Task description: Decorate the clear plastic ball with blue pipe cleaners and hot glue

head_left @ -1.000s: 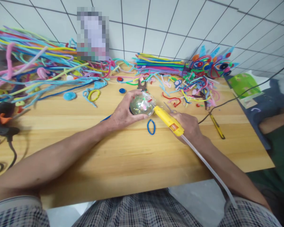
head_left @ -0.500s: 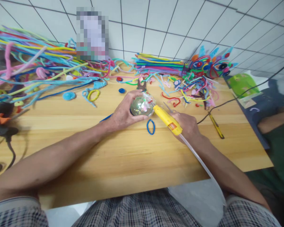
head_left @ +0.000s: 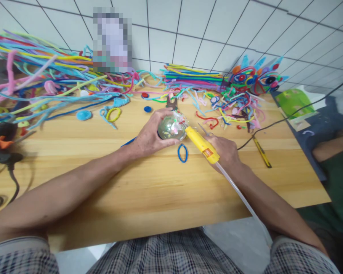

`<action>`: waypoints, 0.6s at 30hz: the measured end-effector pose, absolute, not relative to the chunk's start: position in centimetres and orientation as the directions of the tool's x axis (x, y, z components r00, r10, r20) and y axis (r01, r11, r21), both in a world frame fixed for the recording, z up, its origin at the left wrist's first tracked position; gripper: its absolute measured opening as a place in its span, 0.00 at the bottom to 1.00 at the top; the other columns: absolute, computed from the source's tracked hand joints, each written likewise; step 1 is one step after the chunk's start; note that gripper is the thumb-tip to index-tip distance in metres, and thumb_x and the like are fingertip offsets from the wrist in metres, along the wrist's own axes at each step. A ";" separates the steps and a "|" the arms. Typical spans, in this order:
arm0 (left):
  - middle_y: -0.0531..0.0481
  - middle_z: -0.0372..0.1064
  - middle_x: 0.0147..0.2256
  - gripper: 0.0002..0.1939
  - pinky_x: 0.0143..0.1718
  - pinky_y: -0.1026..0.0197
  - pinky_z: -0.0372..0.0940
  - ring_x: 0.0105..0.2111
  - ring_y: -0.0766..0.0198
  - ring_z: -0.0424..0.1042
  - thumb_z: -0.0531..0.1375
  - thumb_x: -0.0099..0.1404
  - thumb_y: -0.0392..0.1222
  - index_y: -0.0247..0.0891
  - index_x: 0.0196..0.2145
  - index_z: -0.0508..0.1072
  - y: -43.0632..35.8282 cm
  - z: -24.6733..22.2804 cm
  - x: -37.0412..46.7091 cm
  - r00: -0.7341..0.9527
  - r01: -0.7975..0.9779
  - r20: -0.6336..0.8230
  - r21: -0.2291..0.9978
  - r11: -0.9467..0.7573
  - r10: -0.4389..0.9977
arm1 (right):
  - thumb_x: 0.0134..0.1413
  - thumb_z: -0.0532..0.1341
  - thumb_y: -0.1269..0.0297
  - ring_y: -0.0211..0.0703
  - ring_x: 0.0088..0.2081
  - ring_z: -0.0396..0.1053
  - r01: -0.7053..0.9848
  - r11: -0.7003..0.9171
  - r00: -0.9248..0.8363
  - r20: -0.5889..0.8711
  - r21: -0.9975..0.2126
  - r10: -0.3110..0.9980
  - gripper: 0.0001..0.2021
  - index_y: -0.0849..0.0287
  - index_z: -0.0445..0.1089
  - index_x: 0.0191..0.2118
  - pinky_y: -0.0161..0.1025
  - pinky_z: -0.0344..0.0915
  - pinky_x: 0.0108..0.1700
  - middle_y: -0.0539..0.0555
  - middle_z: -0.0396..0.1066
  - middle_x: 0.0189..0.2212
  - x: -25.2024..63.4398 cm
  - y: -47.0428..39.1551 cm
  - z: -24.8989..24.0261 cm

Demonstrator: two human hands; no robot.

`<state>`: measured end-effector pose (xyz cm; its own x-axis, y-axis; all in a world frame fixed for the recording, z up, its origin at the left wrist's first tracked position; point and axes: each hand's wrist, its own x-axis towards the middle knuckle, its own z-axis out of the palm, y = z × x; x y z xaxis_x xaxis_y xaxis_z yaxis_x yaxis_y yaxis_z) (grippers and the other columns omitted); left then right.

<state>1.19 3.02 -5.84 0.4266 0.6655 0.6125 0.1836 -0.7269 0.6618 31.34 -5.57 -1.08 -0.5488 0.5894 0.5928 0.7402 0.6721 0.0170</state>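
A clear round ball (head_left: 171,128) with small coloured bits in it is gripped by my left hand (head_left: 151,135), its fingers and thumb around the left side. My right hand (head_left: 227,150) is closed round a yellow glue gun (head_left: 201,144), whose nozzle points at the ball's right side. A clear glue stick (head_left: 240,192) trails from the gun's back end. A thin metal piece sticks out by the right fingers. Just below the ball lies a blue loop (head_left: 182,153). Pliers (head_left: 172,102) lie right behind the ball.
Pipe cleaners (head_left: 54,80) are heaped at the left, with more bundled (head_left: 191,78) at the back. A black tool (head_left: 1,142) stands at the left edge. A yellow cutter (head_left: 262,152) and a black cable (head_left: 291,114) are at the right. Another person's arm (head_left: 334,146) shows at far right.
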 end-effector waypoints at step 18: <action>0.38 0.69 0.69 0.43 0.74 0.34 0.70 0.71 0.41 0.72 0.79 0.66 0.59 0.50 0.70 0.65 3.0 -6.0 1.2 0.415 0.167 0.608 0.680 -0.714 0.677 | 0.75 0.59 0.63 0.48 0.34 0.83 0.756 0.653 -0.529 0.562 -0.028 0.636 0.09 0.55 0.76 0.52 0.42 0.75 0.37 0.54 0.85 0.35 31.9 -5.8 -1.3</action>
<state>1.18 2.98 -6.01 0.4147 0.6766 0.6084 0.1665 -0.7138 0.6803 31.86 -5.85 -1.25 -0.5285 0.6360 0.5623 0.7564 0.6535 -0.0281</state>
